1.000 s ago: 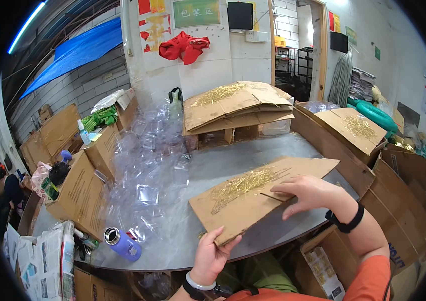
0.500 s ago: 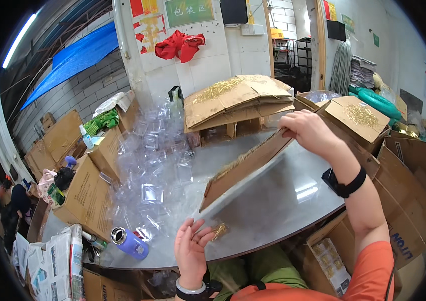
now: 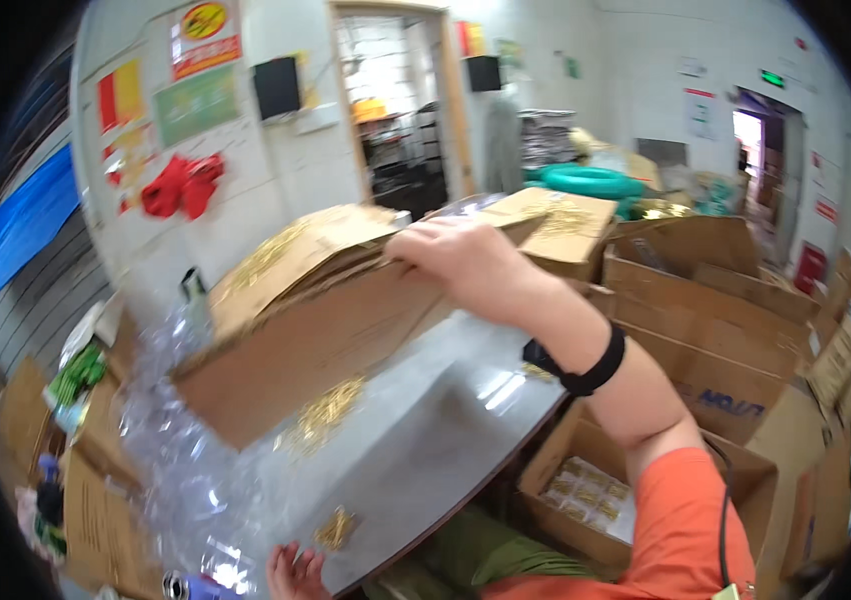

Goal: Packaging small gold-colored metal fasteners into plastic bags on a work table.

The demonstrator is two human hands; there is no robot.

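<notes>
My right hand (image 3: 450,262) grips the top edge of a flat cardboard sheet (image 3: 305,345), which stands tilted on its long edge over the grey table (image 3: 425,410). Right below the sheet lies a loose pile of small gold-coloured pieces (image 3: 327,408). At the lower edge of the view, my left hand (image 3: 297,574) is partly cut off; its fingers are apart and loosely bent, with nothing in them. Close to those fingers sits a small bunch of gold pieces (image 3: 336,526), possibly in a clear box.
Clear plastic boxes (image 3: 180,470) heap along the table's left side, near a purple bottle (image 3: 195,586). Behind the sheet are stacked cardboard pieces (image 3: 315,240) with gold bits on top. An open carton (image 3: 755,490) holding packed gold pieces stands by my right arm; larger cartons (image 3: 695,330) lie beyond.
My view has swung to the right. The sheet has been tipped further upright, and a pile of gold pieces now shows on the table beneath it. My left hand has dropped toward the lower edge.
</notes>
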